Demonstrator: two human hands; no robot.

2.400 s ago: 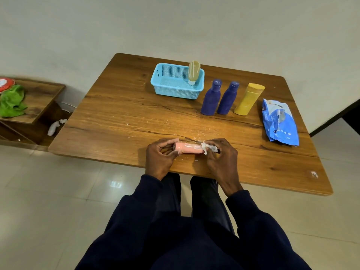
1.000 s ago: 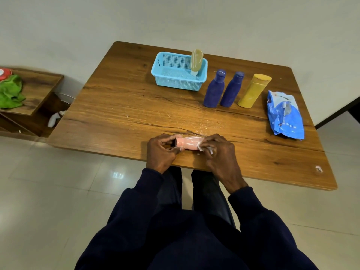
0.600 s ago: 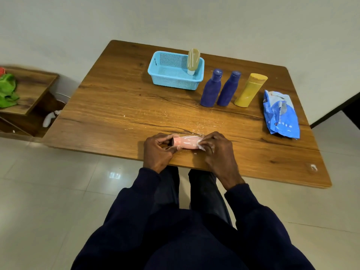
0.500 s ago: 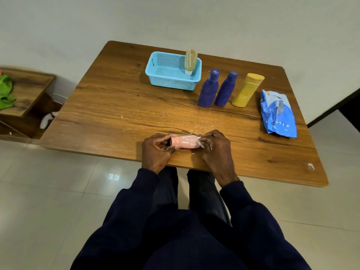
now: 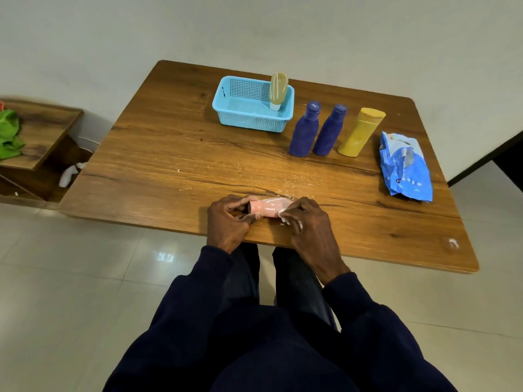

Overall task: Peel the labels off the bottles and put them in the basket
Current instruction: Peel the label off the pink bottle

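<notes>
Close to the table's [image 5: 169, 165] near edge, a pink bottle [image 5: 268, 206] lies on its side between the person's two hands, its length running from one set of fingertips to the other. The left hand [image 5: 226, 219] holds the bottle's capped end, fingers [image 5: 235, 200] curled over the top and thumb tucked beneath. The right hand [image 5: 307, 222] covers the opposite end, its fingers [image 5: 300, 205] bent and bunched together, pinching a torn white label [image 5: 283, 215] that clings to the bottle just under the fingertips. Dark sleeves [image 5: 365, 301] run back from both wrists.

Just beyond the fingers, white flecks [image 5: 283, 188] are scattered over the wood grain. Farther out and to the right of the fingers stand two blue bottles [image 5: 304, 131] side by side, with a yellow bottle [image 5: 360, 134] just beside them and a crumpled blue packet [image 5: 404, 168] lying nearer the table's right edge. Straight ahead of the fingers, well apart from them, sits the light blue basket [image 5: 249, 120], with a beige bottle [image 5: 278, 89] standing cap-down in its right corner.

Far left of the hands, a low side shelf [image 5: 42, 131] carries a green cloth [image 5: 8, 134]. Pale floor tiles [image 5: 70, 278] lie below, and a plain wall [image 5: 254, 29] rises behind the table.
</notes>
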